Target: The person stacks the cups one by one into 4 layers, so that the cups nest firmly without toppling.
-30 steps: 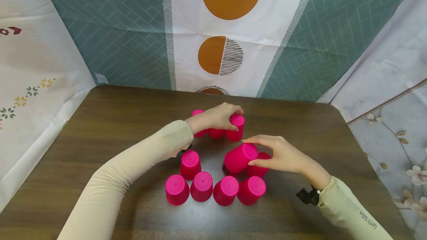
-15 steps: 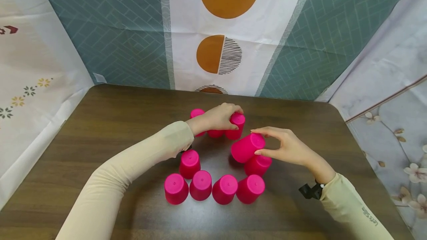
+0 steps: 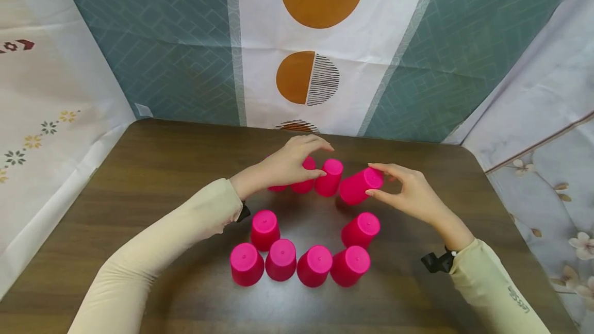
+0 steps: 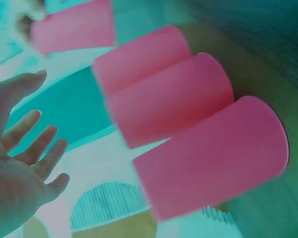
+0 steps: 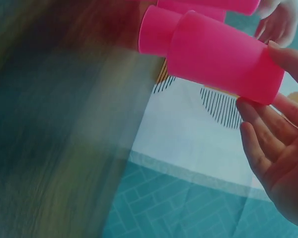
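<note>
right hand: fingers pinch tilted pink cup | left hand: fingers apart, above back cups | 6 cups stand on table

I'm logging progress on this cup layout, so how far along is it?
Done: a near row of four upside-down pink cups plus one at each end stands on the table. In hand: the right hand pinches a tilted cup beside the far cups; the left hand hovers open there. Left: setting it down.
</note>
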Motion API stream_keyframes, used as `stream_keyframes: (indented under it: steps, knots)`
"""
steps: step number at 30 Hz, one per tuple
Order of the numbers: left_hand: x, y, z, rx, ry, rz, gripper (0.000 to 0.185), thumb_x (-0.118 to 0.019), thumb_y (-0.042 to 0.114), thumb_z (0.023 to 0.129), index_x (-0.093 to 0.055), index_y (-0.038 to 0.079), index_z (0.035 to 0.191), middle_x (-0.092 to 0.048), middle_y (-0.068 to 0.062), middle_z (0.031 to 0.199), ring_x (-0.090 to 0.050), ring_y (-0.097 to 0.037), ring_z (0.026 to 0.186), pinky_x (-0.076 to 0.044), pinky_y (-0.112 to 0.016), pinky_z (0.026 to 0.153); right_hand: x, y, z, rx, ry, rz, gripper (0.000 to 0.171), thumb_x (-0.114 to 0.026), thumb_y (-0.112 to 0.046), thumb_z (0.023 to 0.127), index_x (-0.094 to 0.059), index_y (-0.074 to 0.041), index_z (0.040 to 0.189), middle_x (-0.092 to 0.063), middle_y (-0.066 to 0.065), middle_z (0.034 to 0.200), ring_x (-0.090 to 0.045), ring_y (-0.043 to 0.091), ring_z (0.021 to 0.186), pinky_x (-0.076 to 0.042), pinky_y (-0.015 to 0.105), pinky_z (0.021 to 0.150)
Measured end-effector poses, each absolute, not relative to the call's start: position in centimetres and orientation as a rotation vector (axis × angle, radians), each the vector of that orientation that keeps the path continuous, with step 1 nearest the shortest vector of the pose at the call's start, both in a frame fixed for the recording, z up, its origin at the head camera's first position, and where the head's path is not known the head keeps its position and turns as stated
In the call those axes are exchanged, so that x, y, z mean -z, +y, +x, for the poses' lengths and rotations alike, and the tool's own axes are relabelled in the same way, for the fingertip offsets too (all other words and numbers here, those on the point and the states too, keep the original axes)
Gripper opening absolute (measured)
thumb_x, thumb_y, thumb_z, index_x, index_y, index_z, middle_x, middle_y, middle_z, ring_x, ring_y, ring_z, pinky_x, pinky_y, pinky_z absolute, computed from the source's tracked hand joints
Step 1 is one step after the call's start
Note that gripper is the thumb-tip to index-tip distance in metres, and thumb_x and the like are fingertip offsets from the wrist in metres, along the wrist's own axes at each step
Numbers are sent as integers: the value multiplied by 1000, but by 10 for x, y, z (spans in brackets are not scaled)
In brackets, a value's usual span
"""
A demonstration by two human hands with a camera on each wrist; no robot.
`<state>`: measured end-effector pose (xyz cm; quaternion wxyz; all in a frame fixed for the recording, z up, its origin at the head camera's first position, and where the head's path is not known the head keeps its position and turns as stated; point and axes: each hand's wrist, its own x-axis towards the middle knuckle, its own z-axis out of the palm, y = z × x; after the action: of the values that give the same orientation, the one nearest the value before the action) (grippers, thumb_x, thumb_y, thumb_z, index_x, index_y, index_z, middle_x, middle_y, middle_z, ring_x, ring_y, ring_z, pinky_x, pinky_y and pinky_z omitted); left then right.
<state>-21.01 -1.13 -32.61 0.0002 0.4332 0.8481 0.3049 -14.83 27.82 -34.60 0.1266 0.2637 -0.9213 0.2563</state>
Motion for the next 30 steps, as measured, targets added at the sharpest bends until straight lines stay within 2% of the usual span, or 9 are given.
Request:
stream_keyframes:
  steps: [4,8,11,15,18,30]
  knots:
    - [318,-36,-194,-1083,2597,1370,43,-72,18,81,-57,7,121,-57,-3,121,-52,-19,114,-45,-33,94,348,284,-159,-759,-2717,767,55,-82,-21,70,-62,-10,120,-67,3,110,-63,15,87,-53,37,75]
    - [322,-63,-169,-1096,2515,1341,39,-73,19,81,-60,10,116,-61,2,113,-56,-13,103,-49,-28,86,354,290,-172,-846,-2816,740,54,-78,-26,76,-60,-9,124,-65,4,114,-64,18,93,-53,38,79]
    - [328,-84,-147,-1091,2466,1280,37,-72,22,82,-60,16,117,-60,6,113,-55,-7,103,-48,-28,87,360,294,-180,-896,-2880,717,54,-76,-28,78,-58,-9,126,-65,6,116,-64,20,95,-52,40,81]
    - [333,-108,-120,-1125,2436,1169,40,-72,25,82,-58,23,119,-57,10,118,-53,-7,109,-48,-32,90,364,296,-189,-919,-2906,718,55,-77,-26,77,-58,-7,126,-65,9,115,-65,24,96,-52,42,82]
    - [336,-117,-106,-1142,2439,1120,41,-72,25,82,-57,23,120,-55,12,119,-53,-7,110,-48,-33,90,365,294,-192,-936,-2912,728,55,-77,-27,78,-58,-7,125,-65,10,114,-65,26,97,-51,44,83]
    - [350,-122,-94,-1159,2545,1040,45,-74,18,79,-58,19,121,-50,4,127,-51,-13,114,-52,-33,85,366,282,-202,-946,-2977,755,59,-79,-25,74,-57,-7,126,-64,8,114,-62,23,97,-51,43,85]
